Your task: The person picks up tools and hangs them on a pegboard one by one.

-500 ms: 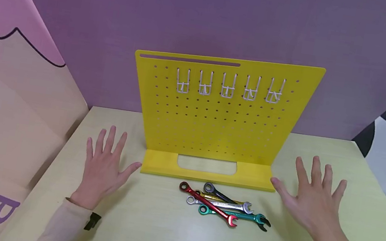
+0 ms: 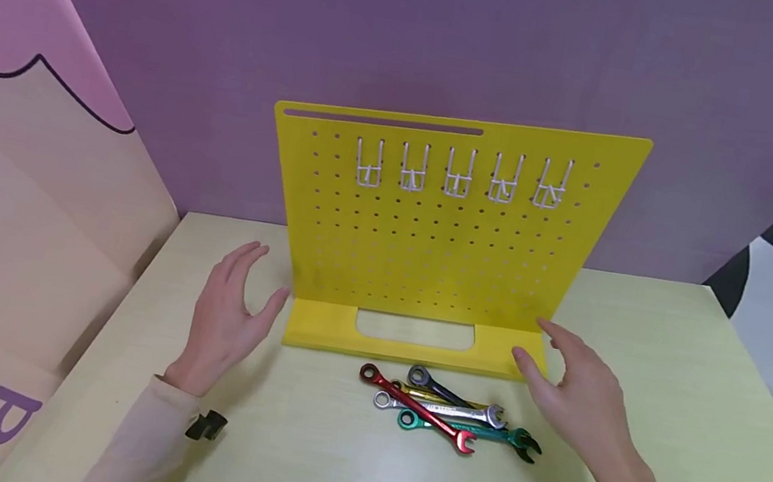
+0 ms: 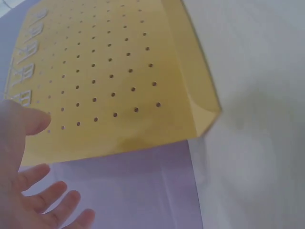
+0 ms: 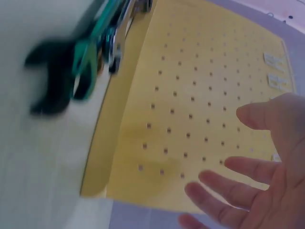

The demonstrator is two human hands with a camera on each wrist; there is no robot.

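Observation:
My left hand [image 2: 221,329] hovers left of the yellow pegboard [image 2: 421,263], fingers relaxed and thumb apart, holding nothing. On the other side, my right hand [image 2: 585,399] hangs near the board's lower right corner, also with nothing in it. Combination wrenches lie in an overlapping pile in front of the board's base: a red wrench [image 2: 416,408] on top, a silver wrench [image 2: 436,408], a green wrench [image 2: 478,432], a black wrench [image 2: 449,395] and a mostly covered gold wrench. Blurred, the green wrench [image 4: 85,71] shows in the right wrist view too.
A row of several white wire hooks [image 2: 457,185] runs along the upper part of the pegboard. The board stands on a pale table [image 2: 320,467] before a purple wall [image 2: 465,34]. A printed panel [image 2: 18,216] borders the table on the left.
Both hands have turned thumb-up and moved inward, the right one further to the left. Their spread fingers have drawn closer together. The wrenches have stayed put.

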